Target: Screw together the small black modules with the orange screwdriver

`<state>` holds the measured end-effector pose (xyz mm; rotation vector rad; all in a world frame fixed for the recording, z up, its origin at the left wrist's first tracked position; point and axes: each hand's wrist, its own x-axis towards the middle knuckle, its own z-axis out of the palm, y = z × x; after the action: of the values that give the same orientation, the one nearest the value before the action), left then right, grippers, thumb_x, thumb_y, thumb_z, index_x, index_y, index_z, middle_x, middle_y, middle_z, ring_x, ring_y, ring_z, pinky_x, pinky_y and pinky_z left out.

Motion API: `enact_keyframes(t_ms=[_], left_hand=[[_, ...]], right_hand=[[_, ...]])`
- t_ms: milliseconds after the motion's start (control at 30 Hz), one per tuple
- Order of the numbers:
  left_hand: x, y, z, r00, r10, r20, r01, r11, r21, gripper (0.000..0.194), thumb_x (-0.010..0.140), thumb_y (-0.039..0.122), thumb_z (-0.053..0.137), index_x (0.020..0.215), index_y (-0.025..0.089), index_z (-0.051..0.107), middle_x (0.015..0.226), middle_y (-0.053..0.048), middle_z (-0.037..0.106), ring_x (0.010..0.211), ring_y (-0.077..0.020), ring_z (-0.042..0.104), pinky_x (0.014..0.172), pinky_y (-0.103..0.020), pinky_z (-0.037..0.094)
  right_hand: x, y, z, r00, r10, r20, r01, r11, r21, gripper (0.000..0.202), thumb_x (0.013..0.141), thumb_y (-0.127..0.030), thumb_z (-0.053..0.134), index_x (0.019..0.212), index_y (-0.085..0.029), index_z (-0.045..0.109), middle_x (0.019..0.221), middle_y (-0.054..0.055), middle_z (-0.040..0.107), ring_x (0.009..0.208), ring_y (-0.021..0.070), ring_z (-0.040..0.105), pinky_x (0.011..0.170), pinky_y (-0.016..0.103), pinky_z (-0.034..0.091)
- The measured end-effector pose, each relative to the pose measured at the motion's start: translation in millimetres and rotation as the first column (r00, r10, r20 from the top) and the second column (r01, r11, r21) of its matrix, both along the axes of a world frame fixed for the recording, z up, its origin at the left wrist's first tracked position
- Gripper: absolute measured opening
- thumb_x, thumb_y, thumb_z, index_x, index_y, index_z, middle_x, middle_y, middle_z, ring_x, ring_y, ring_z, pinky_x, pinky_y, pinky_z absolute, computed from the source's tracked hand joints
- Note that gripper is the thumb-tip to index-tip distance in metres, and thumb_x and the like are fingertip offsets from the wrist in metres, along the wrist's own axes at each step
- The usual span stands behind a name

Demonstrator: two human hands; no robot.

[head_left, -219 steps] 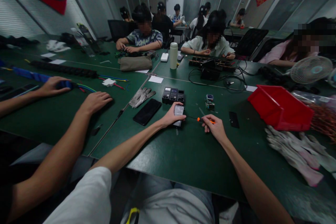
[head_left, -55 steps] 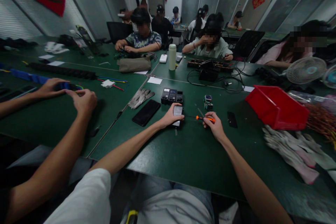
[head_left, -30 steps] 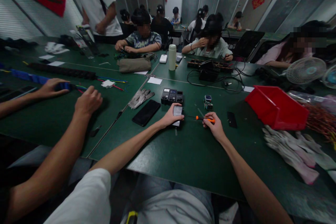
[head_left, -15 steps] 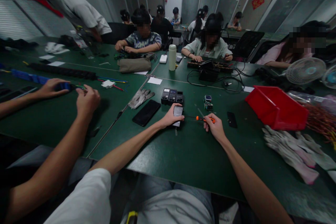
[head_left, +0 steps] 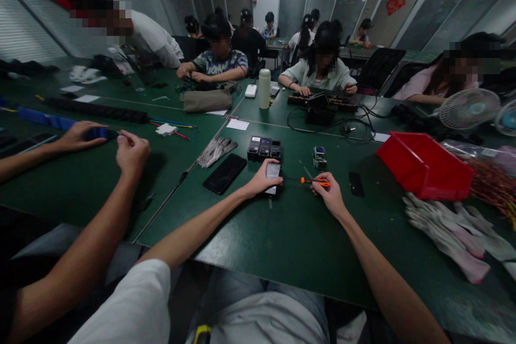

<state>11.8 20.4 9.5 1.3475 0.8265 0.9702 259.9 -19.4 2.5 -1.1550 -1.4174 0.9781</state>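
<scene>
My left hand (head_left: 261, 178) grips a small dark device with a pale, screen-like face (head_left: 273, 172), thumb and fingers around its sides. In my right hand (head_left: 328, 193) is a screwdriver (head_left: 320, 181) with an orange and black handle; its thin shaft points left at the device's right side. Whether the tip touches the device I cannot tell. Just behind my left hand stand several dark box-shaped modules (head_left: 264, 148) in a row. A small green circuit-board piece (head_left: 320, 157) lies behind my right hand, and a flat black plate (head_left: 356, 184) to its right.
A black phone (head_left: 224, 173) and grey gloves (head_left: 216, 151) lie left of my hands. To the right are a red bin (head_left: 425, 166) and more gloves (head_left: 447, 231). A pale green bottle (head_left: 264, 88) stands farther back. A co-worker's hands (head_left: 133, 153) handle a blue-wrapped cable at left.
The fingers of my right hand have shifted slightly on the screwdriver handle, showing more of it. My left hand stays put. A person at the back left has leaned farther over the table.
</scene>
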Motion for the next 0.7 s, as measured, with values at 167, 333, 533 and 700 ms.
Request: enact_keyframes(t_ms=[167, 333, 533, 700], left_hand=[[0.8, 0.0, 0.2, 1.000, 0.007, -0.002, -0.007, 1.000, -0.007, 0.065, 0.065, 0.028, 0.074, 0.119, 0.021, 0.039, 0.086, 0.001, 0.052, 0.067, -0.0094, 0.059, 0.067, -0.027, 0.051], [0.2, 0.2, -0.5, 1.000, -0.004, -0.002, 0.004, 1.000, 0.012, 0.064, 0.066, 0.028, 0.073, 0.120, 0.022, 0.039, 0.086, 0.001, 0.051, 0.068, -0.0099, 0.059, 0.067, -0.027, 0.051], [-1.0, 0.7, -3.0, 0.999, 0.009, -0.039, -0.008, 0.999, 0.031, 0.065, 0.066, 0.029, 0.073, 0.121, 0.022, 0.039, 0.087, 0.000, 0.052, 0.070, -0.0116, 0.059, 0.066, -0.027, 0.050], [-0.5, 1.1, -2.5, 1.000, 0.008, -0.011, -0.007, 0.999, 0.034, 0.063, 0.066, 0.027, 0.073, 0.119, 0.021, 0.040, 0.087, 0.000, 0.051, 0.070, -0.0099, 0.058, 0.068, -0.026, 0.050]], right_hand=[[-1.8, -0.7, 2.6, 1.000, -0.001, -0.015, 0.001, 1.000, 0.006, 0.027, 0.078, -0.042, 0.063, 0.089, -0.019, 0.053, 0.067, 0.000, 0.062, 0.054, 0.0123, 0.057, 0.054, 0.026, 0.047], [-2.2, -1.1, 2.6, 1.000, -0.015, 0.010, 0.015, 1.000, -0.005, 0.027, 0.081, -0.046, 0.058, 0.080, -0.019, 0.054, 0.053, -0.003, 0.059, 0.041, 0.0105, 0.050, 0.042, 0.022, 0.040], [-0.8, -0.6, -2.6, 0.999, -0.019, 0.034, 0.022, 0.995, -0.093, 0.034, 0.085, -0.052, 0.049, 0.071, -0.020, 0.051, 0.039, -0.006, 0.049, 0.029, 0.0078, 0.037, 0.030, 0.019, 0.024], [-0.4, -1.2, 0.1, 1.000, 0.013, -0.006, -0.013, 1.000, -0.026, 0.027, 0.080, -0.044, 0.060, 0.090, -0.021, 0.051, 0.060, -0.003, 0.060, 0.048, 0.0111, 0.054, 0.047, 0.022, 0.044]])
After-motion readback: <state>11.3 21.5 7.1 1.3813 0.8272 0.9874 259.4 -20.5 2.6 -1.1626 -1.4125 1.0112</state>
